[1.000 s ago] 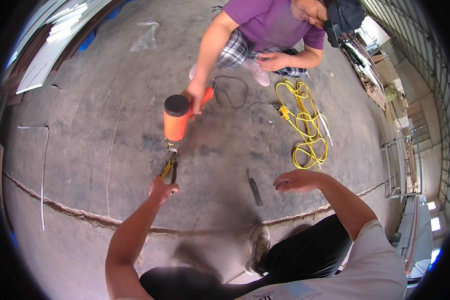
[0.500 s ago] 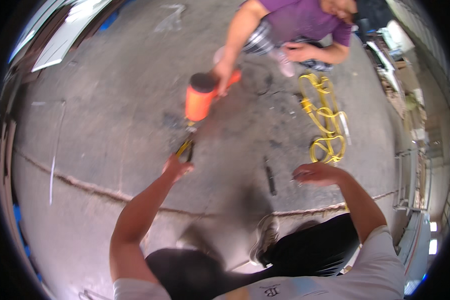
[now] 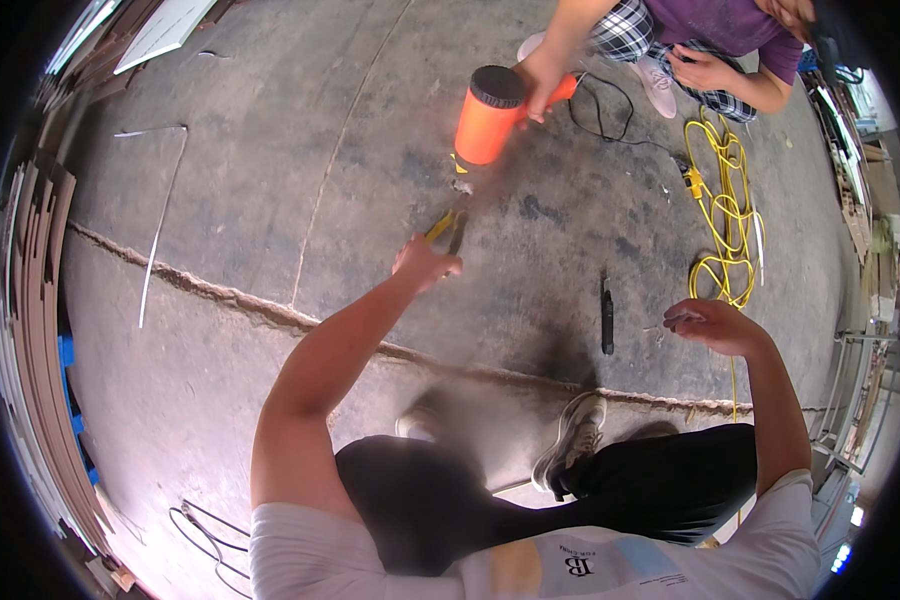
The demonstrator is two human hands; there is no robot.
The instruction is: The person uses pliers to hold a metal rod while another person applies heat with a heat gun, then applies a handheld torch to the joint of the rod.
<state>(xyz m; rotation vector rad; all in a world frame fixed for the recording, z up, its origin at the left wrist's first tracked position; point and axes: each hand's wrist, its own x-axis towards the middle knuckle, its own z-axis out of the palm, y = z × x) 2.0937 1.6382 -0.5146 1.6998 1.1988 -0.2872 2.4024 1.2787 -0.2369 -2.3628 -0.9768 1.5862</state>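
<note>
My left hand (image 3: 426, 264) is closed around a pair of pliers (image 3: 450, 232) with yellow on the handles, reaching out over the concrete floor. At the jaws is a small pale piece (image 3: 462, 187), too blurred to name. Just above it, a co-worker's hand (image 3: 543, 85) holds an orange hot-air gun (image 3: 482, 125) with a black ribbed cap, its lower end toward the pliers. My right hand (image 3: 715, 326) hovers with loosely bent fingers and nothing visible in them. Left of that hand, a slim black tool (image 3: 607, 318) lies on the floor.
A yellow extension cord (image 3: 722, 215) lies looped at the right, joined to a black cord (image 3: 625, 135). The co-worker crouches at the far right. A cracked floor joint (image 3: 220, 296) runs before my shoes. Stacked boards (image 3: 35, 290) line the left, with a bent white strip (image 3: 160, 240) nearby.
The view has shifted, so the scene sits farther right in the picture. My left hand keeps the pliers beneath the orange gun. My right hand stays raised near the yellow cord.
</note>
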